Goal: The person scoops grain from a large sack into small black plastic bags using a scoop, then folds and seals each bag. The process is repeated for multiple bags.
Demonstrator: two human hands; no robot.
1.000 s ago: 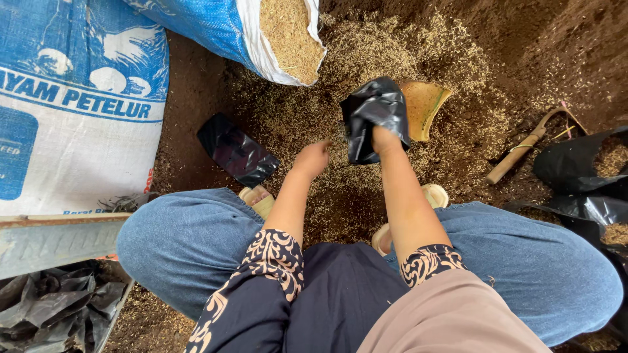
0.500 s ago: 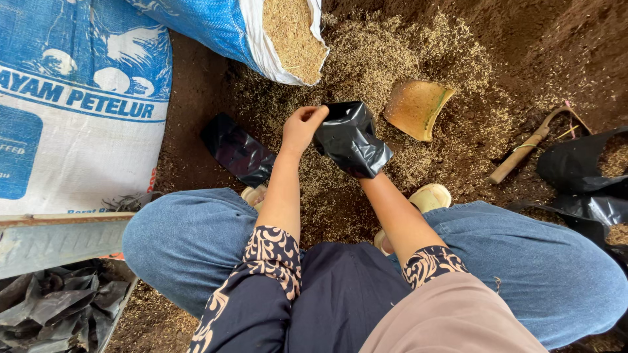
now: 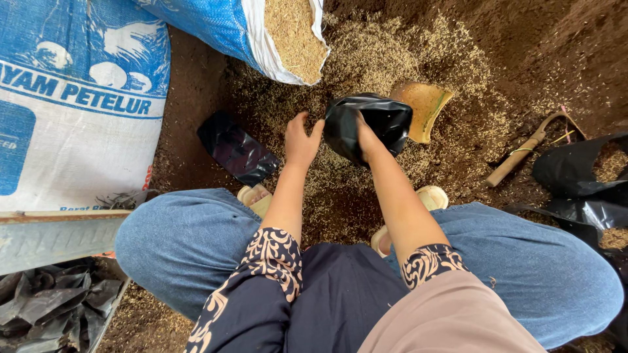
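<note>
I squat over a soil floor strewn with rice husks. My right hand grips a black plastic grow bag, held just above the husks between my knees. My left hand pinches the left edge of the same bag's mouth. A yellow-brown scoop lies on the husks right behind the bag. An empty, flat black bag rests on the soil to the left of my left hand.
An open blue-and-white sack of husks lies at the top. A large blue-and-white sack stands left. A wooden-handled hoe and filled black bags are right. A tray of empty black bags sits bottom left.
My right hand brought the black bag down from beside the scoop toward me. My left hand rose from the husks and took hold of the bag's edge.
</note>
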